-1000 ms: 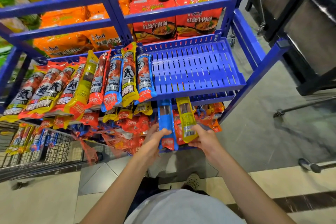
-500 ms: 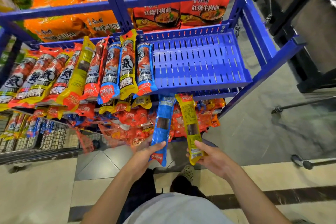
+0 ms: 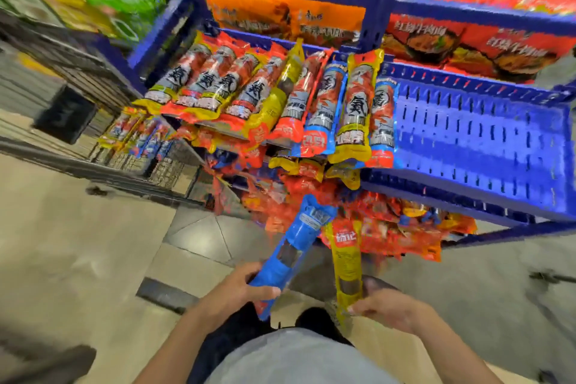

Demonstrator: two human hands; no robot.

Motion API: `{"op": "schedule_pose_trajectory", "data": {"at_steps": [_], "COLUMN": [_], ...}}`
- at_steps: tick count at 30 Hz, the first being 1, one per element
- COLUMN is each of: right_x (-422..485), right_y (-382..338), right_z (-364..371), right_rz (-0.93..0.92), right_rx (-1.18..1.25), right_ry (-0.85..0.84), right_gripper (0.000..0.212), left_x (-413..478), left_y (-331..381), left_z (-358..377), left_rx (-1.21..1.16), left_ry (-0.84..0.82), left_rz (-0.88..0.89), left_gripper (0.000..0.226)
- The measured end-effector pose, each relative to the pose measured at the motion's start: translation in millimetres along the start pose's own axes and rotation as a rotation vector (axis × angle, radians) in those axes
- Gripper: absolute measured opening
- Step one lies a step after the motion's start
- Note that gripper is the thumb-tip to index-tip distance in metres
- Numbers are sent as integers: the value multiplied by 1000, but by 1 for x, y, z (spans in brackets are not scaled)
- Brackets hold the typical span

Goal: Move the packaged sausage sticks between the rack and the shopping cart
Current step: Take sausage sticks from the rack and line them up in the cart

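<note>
Packs are off the rack (image 3: 480, 137) now, left hand (image 3: 246, 287) fingers clamped round the blue pack (image 3: 299, 246), right hand (image 3: 383, 305) pinching the yellow pack (image 3: 346, 262), both drawn back near the body, shopping cart (image 3: 103, 165) at left, so cart drop looks next.

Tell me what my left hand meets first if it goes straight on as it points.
Likely the heap of packs below the blue tray. The left hand aims there along its blue pack, though depth is unclear.
</note>
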State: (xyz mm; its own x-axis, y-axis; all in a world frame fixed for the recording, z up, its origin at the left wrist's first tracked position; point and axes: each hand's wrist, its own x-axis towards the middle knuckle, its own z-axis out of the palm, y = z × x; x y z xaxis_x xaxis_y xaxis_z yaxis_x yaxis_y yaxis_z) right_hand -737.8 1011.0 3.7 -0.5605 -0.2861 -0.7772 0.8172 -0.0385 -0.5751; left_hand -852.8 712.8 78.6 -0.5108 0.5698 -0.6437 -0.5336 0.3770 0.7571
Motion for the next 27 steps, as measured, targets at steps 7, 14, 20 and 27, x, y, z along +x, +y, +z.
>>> {"op": "schedule_pose_trajectory", "data": {"at_steps": [7, 14, 20, 27], "right_x": [61, 163, 240, 291], "right_y": [-93, -133, -174, -205], "right_z": [101, 232, 331, 417], "right_rz": [13, 105, 79, 33], "right_rx": [-487, -582, -593, -526], "right_ry": [-159, -197, -139, -11], "right_gripper": [48, 23, 76, 11], "left_x": [-68, -118, -153, -205], "left_y": [-50, -107, -129, -161], "left_z": [-67, -141, -222, -306], "left_rx": [-185, -733, -969, -1073], "left_ry": [178, 557, 874, 1061], "left_rz": [60, 0, -3, -41], "left_gripper": [55, 79, 18, 29]}}
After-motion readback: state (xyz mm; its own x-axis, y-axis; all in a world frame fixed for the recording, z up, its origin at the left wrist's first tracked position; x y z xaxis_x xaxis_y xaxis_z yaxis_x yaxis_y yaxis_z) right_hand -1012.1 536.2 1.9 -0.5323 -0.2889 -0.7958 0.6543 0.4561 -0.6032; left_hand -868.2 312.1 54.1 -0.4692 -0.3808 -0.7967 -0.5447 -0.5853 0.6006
